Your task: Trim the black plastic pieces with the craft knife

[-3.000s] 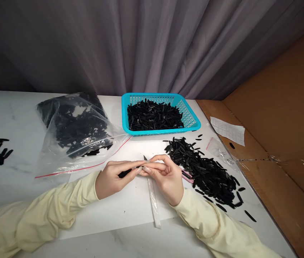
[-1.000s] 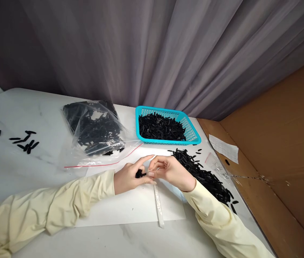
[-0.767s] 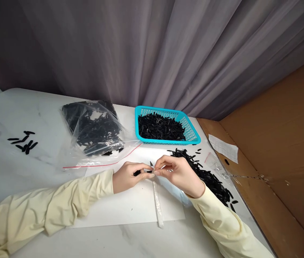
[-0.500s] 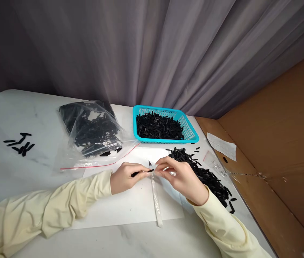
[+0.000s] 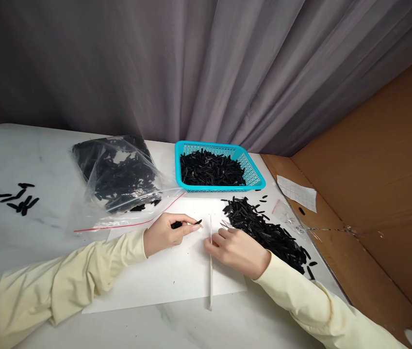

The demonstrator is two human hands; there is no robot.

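Here, from the head view, we pinch a black strip point(image 5: 187, 224) in our left hand point(image 5: 162, 233), its long axis pointing right toward the thin sleeve point(image 5: 210, 261) under our right hand's point(image 5: 238, 249) loosely open grip on the worktop point(image 5: 16, 160).

Bench point(image 5: 16, 155) white, faint grey marbling. White sheet point(image 5: 169, 276) under hands. Sleeves point(image 5: 63, 286) pale cream-yellow. Small piece point(image 5: 186, 224) in left hand point(image 5: 164, 235) black. Thin strip point(image 5: 210, 261) by right hand point(image 5: 238, 249) whitish, clear. Basket point(image 5: 253, 169) turquoise, lattice-patterned walls, black pieces inside. Loose heap point(image 5: 267, 232) black. Bag point(image 5: 118, 179) clear plastic, red seal line, black contents. Curtain point(image 5: 191, 68) grey-mauve. Cardboard wall point(image 5: 380, 160) brown. Paper slip point(image 5: 296, 186) white.
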